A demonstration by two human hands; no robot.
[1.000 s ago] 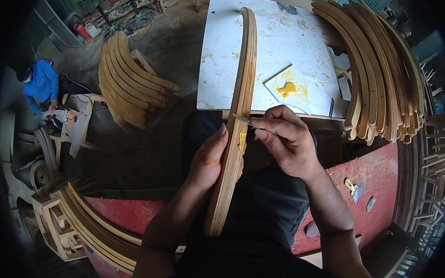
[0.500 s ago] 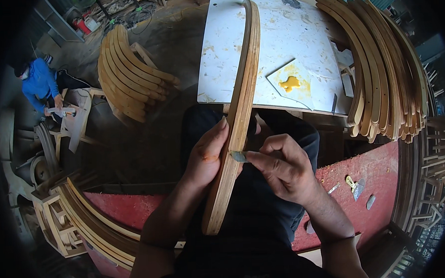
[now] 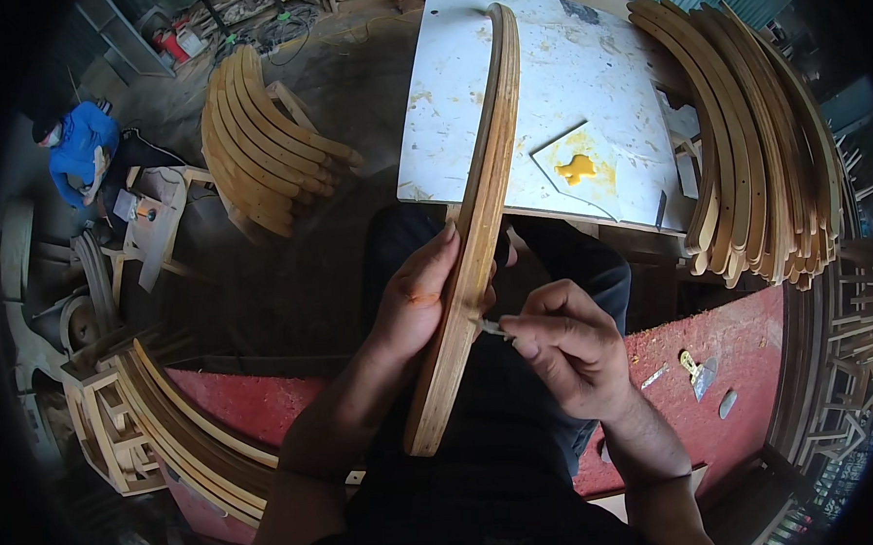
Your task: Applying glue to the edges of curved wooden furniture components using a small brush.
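A long curved wooden bar (image 3: 490, 168) slants across the middle, its far end over the white-topped table (image 3: 437, 107) and its near end over my lap. My left hand (image 3: 418, 298) is closed around the bar's lower half, thumb along its left side. Between the thumb and fingers of my right hand (image 3: 575, 354) is pinched a small thin flat scraper (image 3: 495, 329), seen nearly edge-on. Its tip is at the bar's right edge, beside a darker smudge on the wood. On the table, a small flat board (image 3: 603, 189) carries a blob of yellow paste (image 3: 576, 169).
Curved wooden pieces are stacked at the right (image 3: 743, 142), far left (image 3: 265, 144) and lower left (image 3: 195, 429). A putty knife (image 3: 699, 374) and a grey oval piece (image 3: 728, 403) lie on the red surface (image 3: 741, 337). A person in blue (image 3: 88, 142) sits at the left.
My right hand has moved slightly down and right, and the scraper has turned from showing its face to nearly edge-on. The person in blue has lifted their hands from the small bench.
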